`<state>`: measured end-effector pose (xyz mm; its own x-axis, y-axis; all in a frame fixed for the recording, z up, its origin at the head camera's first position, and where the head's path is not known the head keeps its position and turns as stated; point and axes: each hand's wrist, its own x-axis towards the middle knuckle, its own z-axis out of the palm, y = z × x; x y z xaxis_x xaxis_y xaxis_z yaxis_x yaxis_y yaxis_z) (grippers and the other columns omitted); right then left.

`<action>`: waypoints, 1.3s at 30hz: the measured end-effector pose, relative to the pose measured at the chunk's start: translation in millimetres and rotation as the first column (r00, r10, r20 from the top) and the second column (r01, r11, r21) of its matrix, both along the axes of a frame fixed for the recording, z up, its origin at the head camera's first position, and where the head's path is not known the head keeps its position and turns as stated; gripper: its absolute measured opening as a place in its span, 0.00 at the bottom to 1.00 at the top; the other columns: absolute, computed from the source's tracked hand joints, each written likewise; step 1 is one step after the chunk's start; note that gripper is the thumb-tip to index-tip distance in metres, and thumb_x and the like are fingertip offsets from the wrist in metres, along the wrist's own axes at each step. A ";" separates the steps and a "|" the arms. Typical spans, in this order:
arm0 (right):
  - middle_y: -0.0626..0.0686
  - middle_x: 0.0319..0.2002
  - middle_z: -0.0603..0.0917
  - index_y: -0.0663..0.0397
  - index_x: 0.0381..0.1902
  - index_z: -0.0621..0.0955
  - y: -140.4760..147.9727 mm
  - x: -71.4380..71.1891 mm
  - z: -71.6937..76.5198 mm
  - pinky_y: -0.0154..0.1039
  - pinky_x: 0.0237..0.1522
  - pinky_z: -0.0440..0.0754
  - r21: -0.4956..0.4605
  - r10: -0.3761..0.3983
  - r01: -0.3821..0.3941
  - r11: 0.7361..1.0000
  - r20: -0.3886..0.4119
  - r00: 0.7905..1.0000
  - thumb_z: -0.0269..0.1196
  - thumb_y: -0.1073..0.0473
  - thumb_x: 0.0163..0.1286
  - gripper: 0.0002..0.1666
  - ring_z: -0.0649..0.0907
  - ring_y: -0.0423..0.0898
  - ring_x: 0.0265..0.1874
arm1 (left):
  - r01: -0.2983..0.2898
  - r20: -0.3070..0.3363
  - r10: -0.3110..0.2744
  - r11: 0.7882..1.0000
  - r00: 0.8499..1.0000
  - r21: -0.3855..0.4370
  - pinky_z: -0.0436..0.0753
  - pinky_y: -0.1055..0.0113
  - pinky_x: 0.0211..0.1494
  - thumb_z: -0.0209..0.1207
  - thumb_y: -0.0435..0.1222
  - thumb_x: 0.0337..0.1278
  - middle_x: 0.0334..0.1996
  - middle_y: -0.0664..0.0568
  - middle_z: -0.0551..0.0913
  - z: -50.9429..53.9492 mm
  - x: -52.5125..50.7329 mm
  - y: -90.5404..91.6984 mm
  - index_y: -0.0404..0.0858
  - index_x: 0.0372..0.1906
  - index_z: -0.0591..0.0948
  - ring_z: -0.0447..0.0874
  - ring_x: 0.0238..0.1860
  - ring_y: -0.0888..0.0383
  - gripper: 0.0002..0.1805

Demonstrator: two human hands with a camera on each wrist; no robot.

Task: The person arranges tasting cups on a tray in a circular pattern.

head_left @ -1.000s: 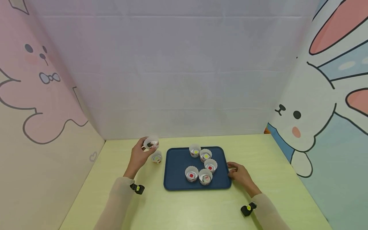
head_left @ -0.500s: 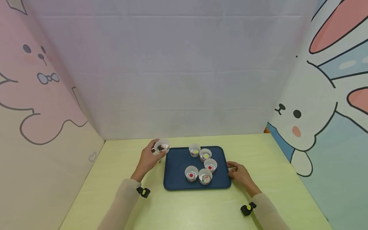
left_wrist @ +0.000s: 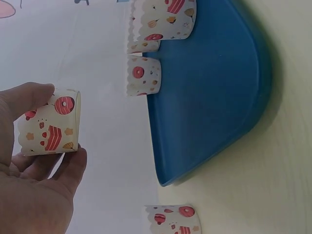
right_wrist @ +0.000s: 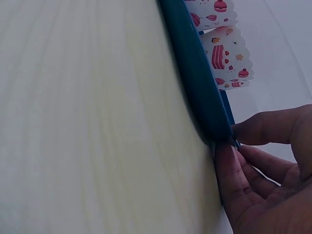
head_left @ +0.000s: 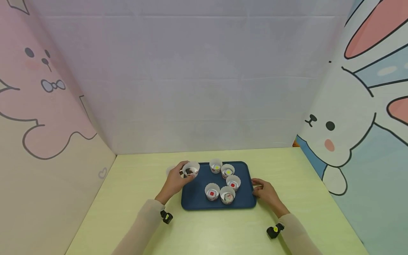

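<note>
My left hand [head_left: 173, 182] holds a white paper baking cup [head_left: 192, 167] above the left part of a blue tray [head_left: 194, 202]. Something dark lies inside that cup. In the left wrist view, thumb and fingers grip the cup [left_wrist: 51, 129] by its sides, and its wall is printed with cakes and donuts. At the tray's right side, my right hand [head_left: 267, 194] pinches the rim. The right wrist view has the thumb over the tray edge [right_wrist: 195, 97] and the fingers against its outside. Several like cups stand upright on the tray, including one with a red mark [head_left: 212, 193].
Another printed cup [left_wrist: 173, 219] stands on the table left of the tray, mostly hidden behind my left hand in the head view. The pale yellow table [head_left: 216, 233] meets a white back wall [head_left: 204, 88] and cartoon-printed side walls.
My left hand has carried its cup rightward and a little nearer, from over the table to above the tray. My right hand and the cups on the tray have stayed in place.
</note>
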<state>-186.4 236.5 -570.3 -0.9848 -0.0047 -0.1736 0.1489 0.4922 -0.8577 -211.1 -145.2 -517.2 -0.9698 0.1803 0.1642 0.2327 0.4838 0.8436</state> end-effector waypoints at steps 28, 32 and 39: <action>0.65 0.56 0.80 0.63 0.64 0.74 1.7 -2.5 -3.9 0.34 0.35 0.77 0.005 -0.008 0.008 1.000 0.007 1.000 0.61 0.72 0.57 0.33 0.81 0.44 0.36 | 0.082 0.040 -0.077 0.986 0.996 -0.143 0.78 0.60 0.45 0.67 0.43 0.55 0.49 0.46 0.83 -56.6 -7.8 25.8 0.39 0.62 0.74 0.79 0.44 0.56 0.29; 0.65 0.55 0.80 0.63 0.64 0.75 1.5 -2.2 -4.0 0.34 0.35 0.77 0.006 -0.011 0.011 1.000 0.010 1.000 0.61 0.72 0.57 0.33 0.81 0.44 0.36 | 0.099 0.054 -0.092 0.982 0.994 -0.158 0.77 0.62 0.44 0.66 0.44 0.56 0.49 0.46 0.82 -60.1 -9.3 27.7 0.39 0.61 0.74 0.78 0.42 0.57 0.29; 0.66 0.55 0.80 0.65 0.64 0.74 2.1 -1.1 -4.8 0.36 0.36 0.78 0.018 -0.005 0.005 1.000 -0.001 1.000 0.61 0.72 0.57 0.33 0.81 0.44 0.37 | 0.115 0.095 -0.101 0.979 0.990 -0.168 0.78 0.60 0.46 0.67 0.45 0.56 0.50 0.47 0.82 -62.2 -11.3 29.9 0.41 0.61 0.74 0.79 0.44 0.56 0.29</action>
<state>-187.5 238.6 -575.2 -0.9850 0.0038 -0.1727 0.1508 0.5067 -0.8488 -222.4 -115.3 -579.4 -0.9522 0.3031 0.0390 0.2225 0.6000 0.7684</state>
